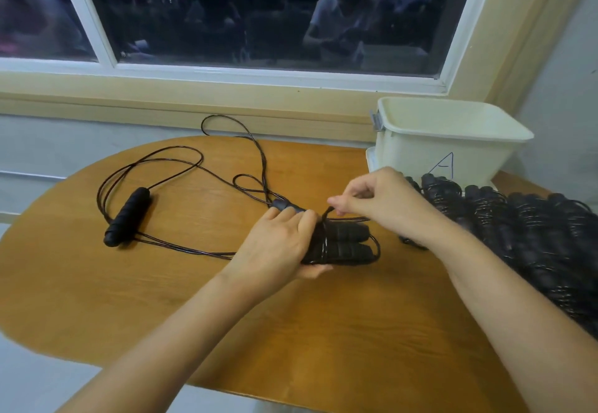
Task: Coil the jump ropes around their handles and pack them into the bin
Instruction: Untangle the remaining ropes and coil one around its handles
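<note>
1. Loose handle (127, 217) lies far left on the bench (97, 299), with cord passing right by its lower end. Risk: a pull on the cord drags it along or flicks it off the bench edge.
2. Loose cord (181, 166) sprawls in crossed loops over the bench middle, and one loop reaches the back edge by the wall. Risk: crossings cinch into a knot when drawn in, or the back loop catches on the edge. Can't tell which rope each loop belongs to.
3. Left hand (278, 244) grips the handle pair (348, 242), fingers over the top and thumb under, just above the bench at centre. A few wraps are on, near the fingers. Risk: if the grip loosens, the two handles splay and the wraps slide off the free end.
4. Right hand (378, 199) pinches the strand (326, 213) between thumb and forefinger, just above the handles. Risk: a thin slick cord slips the pinch, tension is lost and the coil goes slack. Too hard a tug twists the pair out of the left hand.
5. Bin (446, 140) sits back right, upright, with its inside only partly seen. Risk: a loosely finished bundle uncoils when dropped in.
6. Pile of coiled ropes (534, 234) crowds the right bench edge near the right forearm. Risk: the elbow nudges bundles off the edge, or free cord snags in them.
</note>
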